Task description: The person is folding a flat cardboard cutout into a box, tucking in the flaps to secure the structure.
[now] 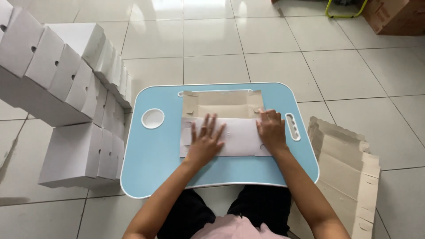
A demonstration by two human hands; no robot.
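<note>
Tiled floor (pixel 274 48), blue table (pixel 155 155): your left hand (pixel 206 141) and right hand (pixel 271 130), fingers spread flat, pin the folded cardboard blank (pixel 237 137) to hold its crease, with finished white boxes (pixel 66 88) stacked left.

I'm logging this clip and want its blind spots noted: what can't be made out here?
All in the head view:
- Cardboard blank: the left hand and right hand cover parts of its folded flap.
- Stack of folded white boxes: cut off by the left edge.
- Pile of flat blanks: cut off at the bottom edge.
- Brown carton: cropped by the top right corner.
</note>
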